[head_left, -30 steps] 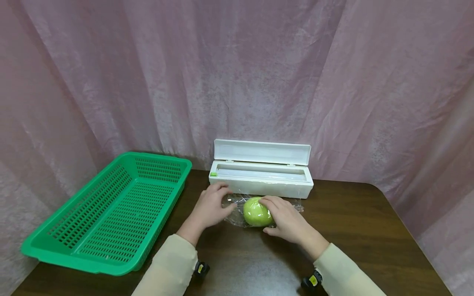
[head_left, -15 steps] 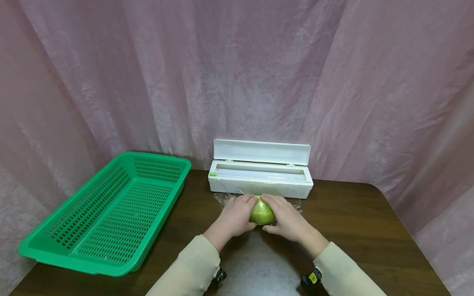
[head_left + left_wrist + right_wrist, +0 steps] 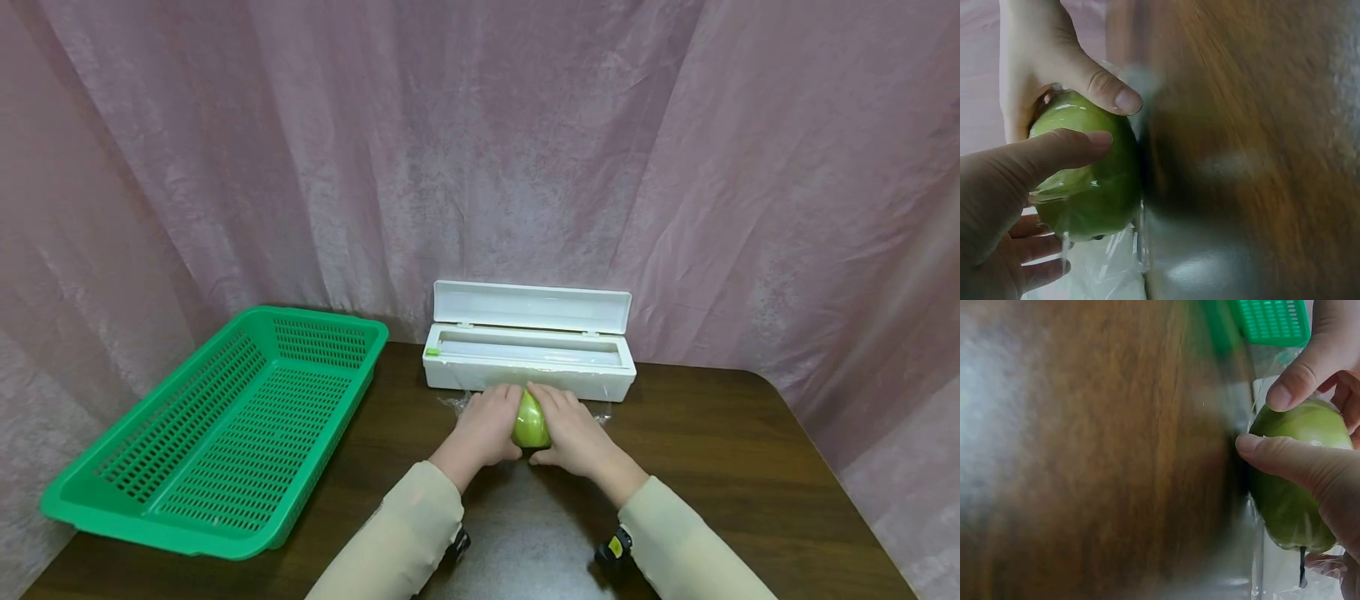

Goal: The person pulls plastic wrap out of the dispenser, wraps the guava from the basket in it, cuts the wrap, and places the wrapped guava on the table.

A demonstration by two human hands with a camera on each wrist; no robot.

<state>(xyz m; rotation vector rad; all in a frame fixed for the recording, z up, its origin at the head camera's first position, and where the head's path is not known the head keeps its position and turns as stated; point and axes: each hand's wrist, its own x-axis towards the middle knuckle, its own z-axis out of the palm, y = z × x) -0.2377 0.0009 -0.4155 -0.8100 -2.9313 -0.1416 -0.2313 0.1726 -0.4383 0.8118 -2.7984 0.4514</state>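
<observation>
A green apple (image 3: 531, 423) sits between my hands, partly covered in clear cling film (image 3: 1107, 269) that looks glossy and creased. From its left side, my left hand (image 3: 485, 423) grips it, thumb (image 3: 1066, 153) laid across the skin. My right hand (image 3: 573, 433) holds the opposite side, its thumb (image 3: 1285, 456) on the near face. A dark stem (image 3: 1302, 565) shows in the right wrist view. Loose film edges stick out beyond both hands. Most of the fingers behind the apple are hidden in the head view.
Right behind the hands stands a white cling film dispenser (image 3: 528, 379) with its lid (image 3: 532, 307) raised and a roll inside. A green plastic basket (image 3: 180, 533) is on the left of the brown table (image 3: 720, 467). Pink curtains (image 3: 525, 150) hang behind.
My left hand has moved right from beside the apple and taken hold of it, with film folded inward. Both hands are now closer together, and the apple has shifted slightly toward the dispenser.
</observation>
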